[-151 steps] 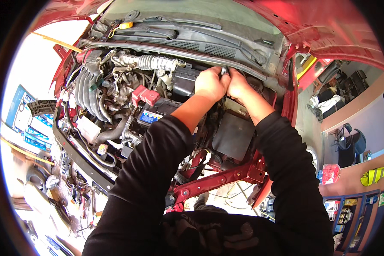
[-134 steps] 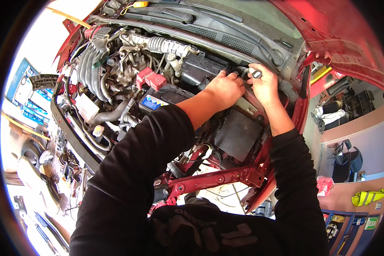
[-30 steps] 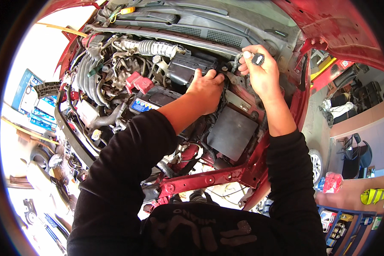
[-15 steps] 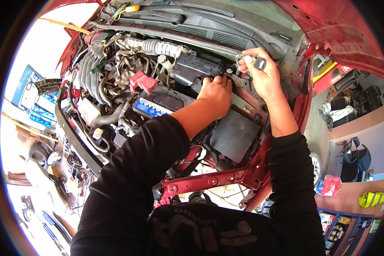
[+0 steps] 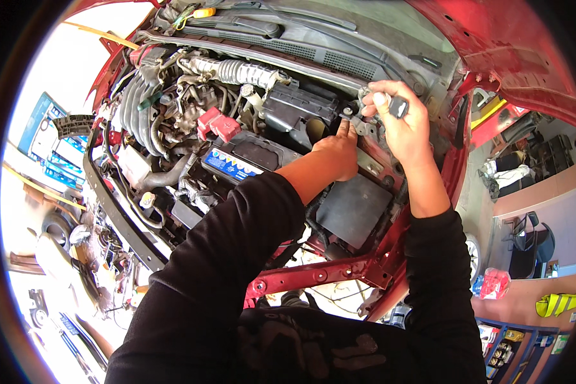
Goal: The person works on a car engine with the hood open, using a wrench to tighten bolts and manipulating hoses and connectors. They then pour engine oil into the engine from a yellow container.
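Observation:
My left hand (image 5: 337,155) reaches over the battery (image 5: 233,162), palm down. Its front fingers are stretched out beside a metal bracket (image 5: 366,127) with a bolt (image 5: 347,111), close to the black air filter box (image 5: 299,107). Nothing shows in that hand; its thumb is hidden. My right hand (image 5: 406,131) is raised just right of the bracket, its fingers closed on a small tool with a blocky black end (image 5: 399,107). The tool's kind and far end cannot be made out. A round opening (image 5: 315,130) shows beside my left hand.
A flat black cover (image 5: 354,212) lies near my left wrist. Red connector caps (image 5: 218,125) sit by the battery, and a ribbed silver hose (image 5: 232,69) runs behind. The red front crossmember (image 5: 313,274) crosses near me. A red bonnet (image 5: 512,57) rises at the upper right.
My left hand has slid right off the air filter box towards the bracket, uncovering the round opening, and its fingers have straightened. My right hand has moved slightly right and down, still holding the black-ended tool.

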Action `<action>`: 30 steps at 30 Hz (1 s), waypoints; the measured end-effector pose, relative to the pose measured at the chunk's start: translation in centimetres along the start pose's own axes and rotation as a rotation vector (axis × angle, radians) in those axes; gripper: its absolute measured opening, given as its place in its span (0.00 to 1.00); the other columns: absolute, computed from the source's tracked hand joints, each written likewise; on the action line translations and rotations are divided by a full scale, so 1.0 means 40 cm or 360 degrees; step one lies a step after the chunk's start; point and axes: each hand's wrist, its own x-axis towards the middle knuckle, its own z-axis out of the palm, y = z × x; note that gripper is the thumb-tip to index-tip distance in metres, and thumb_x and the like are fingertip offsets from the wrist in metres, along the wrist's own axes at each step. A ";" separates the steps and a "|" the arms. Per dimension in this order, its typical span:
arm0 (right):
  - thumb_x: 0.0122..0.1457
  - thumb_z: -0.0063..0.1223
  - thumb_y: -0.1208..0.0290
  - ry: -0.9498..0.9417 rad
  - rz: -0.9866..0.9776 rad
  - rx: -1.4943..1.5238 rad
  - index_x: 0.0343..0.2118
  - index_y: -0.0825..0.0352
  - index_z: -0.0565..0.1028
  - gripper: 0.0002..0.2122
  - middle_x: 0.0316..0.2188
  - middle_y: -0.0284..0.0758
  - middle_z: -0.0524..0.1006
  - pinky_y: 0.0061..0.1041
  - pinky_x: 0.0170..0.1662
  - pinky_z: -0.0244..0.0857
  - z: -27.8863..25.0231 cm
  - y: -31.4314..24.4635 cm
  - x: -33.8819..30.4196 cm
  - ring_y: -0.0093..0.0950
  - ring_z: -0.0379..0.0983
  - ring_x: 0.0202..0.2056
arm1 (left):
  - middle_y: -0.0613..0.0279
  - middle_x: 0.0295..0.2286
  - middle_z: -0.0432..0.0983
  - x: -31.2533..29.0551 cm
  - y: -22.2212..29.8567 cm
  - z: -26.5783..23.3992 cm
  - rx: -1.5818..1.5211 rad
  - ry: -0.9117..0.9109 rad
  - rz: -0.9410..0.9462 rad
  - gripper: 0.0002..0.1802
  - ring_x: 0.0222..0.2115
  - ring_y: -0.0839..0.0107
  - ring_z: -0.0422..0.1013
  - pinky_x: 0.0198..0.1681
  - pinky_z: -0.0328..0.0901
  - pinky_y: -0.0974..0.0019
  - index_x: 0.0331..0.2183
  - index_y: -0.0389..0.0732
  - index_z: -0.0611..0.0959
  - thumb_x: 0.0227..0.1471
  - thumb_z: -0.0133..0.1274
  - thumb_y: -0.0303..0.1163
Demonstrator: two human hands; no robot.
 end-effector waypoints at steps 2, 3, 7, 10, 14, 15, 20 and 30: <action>0.77 0.59 0.74 -0.0011 -0.0127 -0.0007 0.53 0.71 0.82 0.08 0.40 0.37 0.86 0.26 0.44 0.79 0.006 -0.008 -0.006 0.23 0.84 0.37 | 0.41 0.80 0.45 -0.007 -0.002 -0.006 -0.0008 0.0008 0.0042 0.51 0.68 0.48 0.73 0.68 0.71 0.50 0.78 0.32 0.56 0.61 0.58 0.37; 0.77 0.59 0.75 0.0131 -0.0118 0.0044 0.53 0.71 0.82 0.08 0.40 0.37 0.86 0.25 0.44 0.80 0.005 -0.011 -0.004 0.23 0.84 0.37 | 0.39 0.79 0.46 -0.016 -0.006 -0.012 -0.0003 0.0019 0.0043 0.51 0.67 0.46 0.73 0.68 0.71 0.49 0.77 0.32 0.58 0.62 0.59 0.39; 0.76 0.59 0.79 0.0654 -0.0031 0.0051 0.55 0.72 0.82 0.09 0.39 0.38 0.87 0.24 0.41 0.80 -0.011 -0.029 0.009 0.24 0.83 0.34 | 0.34 0.69 0.67 -0.055 -0.026 -0.052 -0.0027 0.0250 0.0258 0.42 0.61 0.42 0.78 0.63 0.74 0.47 0.71 0.35 0.67 0.60 0.60 0.38; 0.69 0.63 0.85 0.0435 -0.0233 -0.0104 0.51 0.70 0.85 0.11 0.38 0.36 0.88 0.28 0.44 0.82 0.036 -0.042 -0.007 0.24 0.85 0.37 | 0.37 0.50 0.84 -0.043 -0.066 -0.103 -0.0353 0.0844 0.0346 0.28 0.49 0.39 0.82 0.55 0.78 0.43 0.57 0.39 0.76 0.58 0.64 0.34; 0.60 0.65 0.91 -0.0036 -0.0968 -0.0662 0.52 0.73 0.83 0.17 0.39 0.40 0.87 0.29 0.44 0.81 0.108 -0.056 -0.008 0.29 0.86 0.37 | 0.47 0.45 0.87 0.033 -0.100 -0.133 -0.0713 0.0956 0.0831 0.20 0.49 0.47 0.84 0.54 0.79 0.52 0.49 0.42 0.84 0.54 0.68 0.32; 0.58 0.66 0.92 -0.0167 -0.0932 -0.0704 0.52 0.73 0.83 0.19 0.40 0.41 0.87 0.30 0.44 0.81 0.108 -0.059 -0.002 0.30 0.86 0.37 | 0.52 0.41 0.88 0.045 -0.108 -0.127 -0.1233 0.0872 0.0759 0.15 0.44 0.52 0.84 0.50 0.79 0.55 0.46 0.41 0.85 0.59 0.67 0.33; 0.75 0.54 0.82 0.0293 0.0168 -0.0198 0.56 0.71 0.80 0.11 0.42 0.32 0.82 0.21 0.39 0.77 -0.003 -0.041 0.009 0.19 0.79 0.35 | 0.64 0.36 0.87 0.051 -0.182 -0.132 -0.2491 0.0615 -0.0229 0.11 0.33 0.72 0.80 0.39 0.73 0.62 0.43 0.44 0.89 0.68 0.67 0.40; 0.64 0.52 0.81 -0.0244 0.0062 -0.1483 0.60 0.77 0.79 0.21 0.48 0.58 0.85 0.49 0.60 0.76 0.046 0.166 -0.013 0.56 0.82 0.52 | 0.66 0.39 0.89 0.007 -0.216 -0.179 -0.2833 0.0678 -0.0221 0.08 0.30 0.74 0.79 0.36 0.73 0.59 0.45 0.48 0.83 0.70 0.63 0.38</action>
